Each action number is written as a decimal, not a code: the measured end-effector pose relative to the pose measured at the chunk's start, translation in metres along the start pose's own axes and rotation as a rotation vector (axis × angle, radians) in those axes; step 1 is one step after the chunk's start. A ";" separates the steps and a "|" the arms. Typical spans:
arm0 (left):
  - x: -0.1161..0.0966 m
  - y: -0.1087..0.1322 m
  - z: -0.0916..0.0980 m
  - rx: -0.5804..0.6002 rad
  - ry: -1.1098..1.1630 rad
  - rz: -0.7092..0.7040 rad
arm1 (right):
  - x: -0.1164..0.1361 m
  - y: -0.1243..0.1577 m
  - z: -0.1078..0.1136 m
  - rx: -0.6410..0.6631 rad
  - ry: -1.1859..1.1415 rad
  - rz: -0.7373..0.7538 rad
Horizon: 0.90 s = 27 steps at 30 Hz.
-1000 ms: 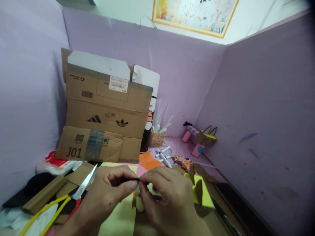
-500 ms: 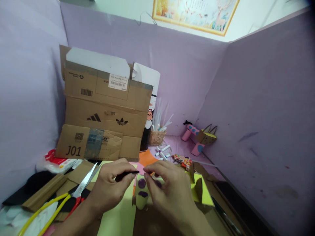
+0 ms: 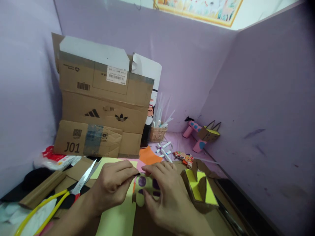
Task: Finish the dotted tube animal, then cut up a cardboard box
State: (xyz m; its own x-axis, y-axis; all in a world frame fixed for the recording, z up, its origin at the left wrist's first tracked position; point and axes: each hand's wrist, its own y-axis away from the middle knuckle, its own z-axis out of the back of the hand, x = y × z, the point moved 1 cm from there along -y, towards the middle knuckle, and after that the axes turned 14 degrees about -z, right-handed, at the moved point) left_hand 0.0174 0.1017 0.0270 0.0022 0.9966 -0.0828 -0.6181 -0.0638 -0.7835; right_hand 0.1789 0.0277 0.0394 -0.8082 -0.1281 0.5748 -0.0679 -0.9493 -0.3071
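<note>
My left hand (image 3: 117, 183) is closed in a pinch, with the dark tip of a small black strip (image 3: 137, 174) showing at its fingertips. The rest of that strip is hidden by the fingers. Just to the right, my right hand (image 3: 168, 190) grips a pale green craft piece with purple spots (image 3: 140, 188), thumb on the near side and fingers over the far side. The black tip is at the piece's far left end; whether they touch I cannot tell. Pale yellow-green paper (image 3: 115, 213) lies under my left hand.
Yellow-handled scissors (image 3: 52, 205) lie open at left. A cardboard box with a yellow top (image 3: 197, 183) stands at right. Behind are white markers (image 3: 164, 151), orange paper (image 3: 150, 155), a basket of sticks (image 3: 158, 133), a pink spotted animal figure (image 3: 197, 132) and upright cardboard (image 3: 103, 108).
My right hand has come down onto the spotted piece and holds it. The black strip, well exposed before, is now mostly hidden in my left fingers. The view has tilted down slightly.
</note>
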 end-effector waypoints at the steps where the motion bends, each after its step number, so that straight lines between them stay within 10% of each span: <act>1: 0.000 0.001 -0.001 -0.001 -0.009 -0.012 | -0.001 0.000 -0.001 0.005 0.000 -0.009; 27: 0.000 0.001 0.001 0.178 -0.198 -0.132 | 0.001 0.005 -0.003 -0.002 -0.049 -0.035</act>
State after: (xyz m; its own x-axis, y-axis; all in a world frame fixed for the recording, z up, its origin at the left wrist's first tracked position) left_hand 0.0156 0.1014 0.0272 -0.0510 0.9877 0.1479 -0.7507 0.0598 -0.6579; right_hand 0.1755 0.0237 0.0364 -0.7757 -0.1090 0.6216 -0.0966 -0.9529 -0.2876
